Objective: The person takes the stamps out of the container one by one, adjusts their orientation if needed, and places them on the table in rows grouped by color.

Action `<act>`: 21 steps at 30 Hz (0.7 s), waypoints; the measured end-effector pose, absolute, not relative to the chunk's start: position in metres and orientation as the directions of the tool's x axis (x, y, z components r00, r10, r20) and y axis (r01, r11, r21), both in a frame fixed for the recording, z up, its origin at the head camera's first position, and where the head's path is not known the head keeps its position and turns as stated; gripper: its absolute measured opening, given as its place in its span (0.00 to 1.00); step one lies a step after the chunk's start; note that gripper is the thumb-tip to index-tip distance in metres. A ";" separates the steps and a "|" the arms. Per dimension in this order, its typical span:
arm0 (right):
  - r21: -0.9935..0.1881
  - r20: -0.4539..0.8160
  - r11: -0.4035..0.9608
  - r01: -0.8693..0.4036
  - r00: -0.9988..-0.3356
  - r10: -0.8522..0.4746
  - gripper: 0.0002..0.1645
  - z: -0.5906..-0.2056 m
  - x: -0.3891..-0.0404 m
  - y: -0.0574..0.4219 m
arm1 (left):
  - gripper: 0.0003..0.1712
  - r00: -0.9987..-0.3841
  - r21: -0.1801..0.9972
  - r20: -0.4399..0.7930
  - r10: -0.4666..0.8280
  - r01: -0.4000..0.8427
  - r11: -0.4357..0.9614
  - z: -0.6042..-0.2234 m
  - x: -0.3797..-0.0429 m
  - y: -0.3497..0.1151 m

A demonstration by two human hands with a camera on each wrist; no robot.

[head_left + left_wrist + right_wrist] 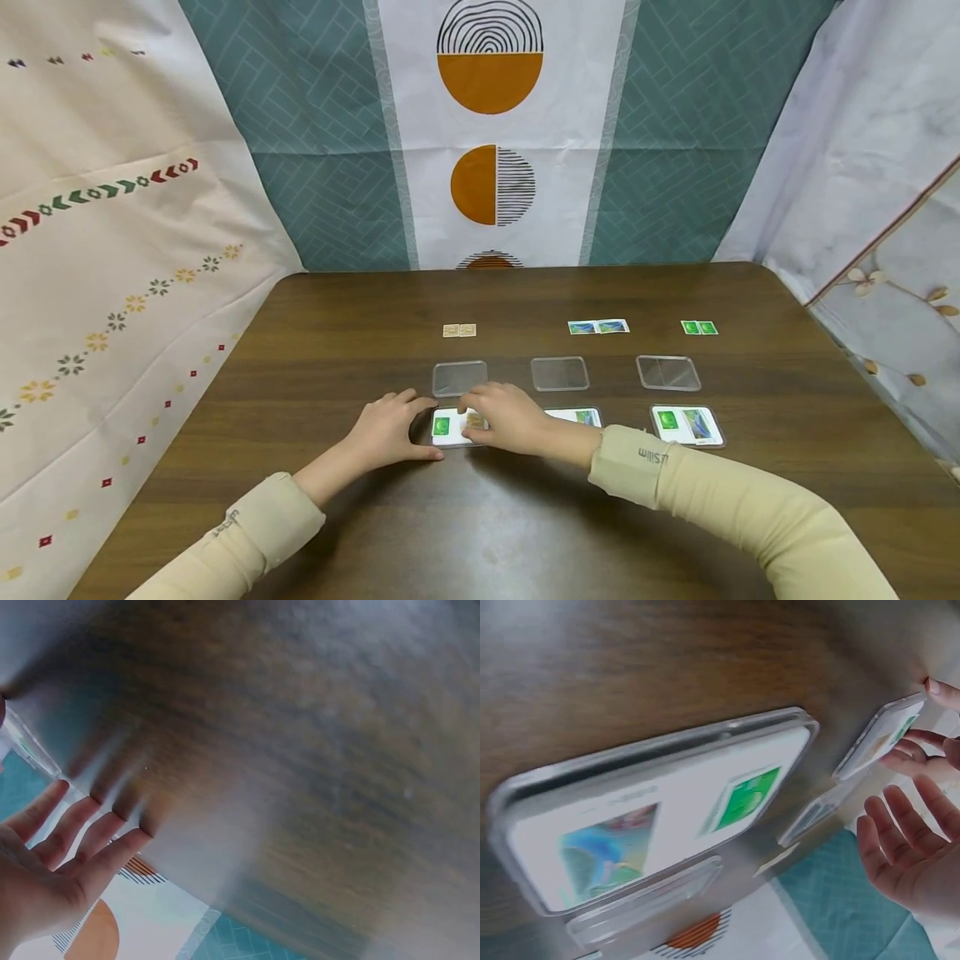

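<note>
Touching leftmost case (454,428), left hand (387,430)

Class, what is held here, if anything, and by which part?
The left hand holds the near-left clear case at its left end, between thumb and fingers. Whether the right hand grips anything cannot be told.

The near row's leftmost clear case (454,447) lies flat, its white card (455,422) bearing green and tan stamps (441,427).

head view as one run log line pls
left hand: holds left end of leftmost stamp case | right hand: over its brownish stamp, contact unclear | behind: three clear plastic pieces | farthest: three stamp pairs
</note>
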State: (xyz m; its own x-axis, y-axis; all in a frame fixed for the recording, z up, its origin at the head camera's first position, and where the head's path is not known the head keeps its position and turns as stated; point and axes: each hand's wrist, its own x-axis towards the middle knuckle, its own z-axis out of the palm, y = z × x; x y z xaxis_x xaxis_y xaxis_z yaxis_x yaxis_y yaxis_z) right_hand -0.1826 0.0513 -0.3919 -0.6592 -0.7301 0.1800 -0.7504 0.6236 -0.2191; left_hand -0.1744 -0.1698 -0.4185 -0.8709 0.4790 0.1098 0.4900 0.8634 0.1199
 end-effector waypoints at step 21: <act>-0.183 0.044 0.749 -0.637 -0.766 -0.641 0.21 -0.400 -0.185 0.015 | 0.42 -0.849 0.127 0.123 0.514 0.527 0.840 -0.421 -0.176 -0.170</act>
State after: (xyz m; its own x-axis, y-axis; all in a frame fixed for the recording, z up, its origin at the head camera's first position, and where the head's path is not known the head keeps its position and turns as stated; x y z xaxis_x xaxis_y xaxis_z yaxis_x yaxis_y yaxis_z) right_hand -0.1845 0.0145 -0.3999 -0.7665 -0.6407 0.0444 -0.6367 0.7490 -0.1832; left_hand -0.1755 -0.1700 -0.4210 -0.8489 0.5141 0.1232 0.5272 0.8403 0.1265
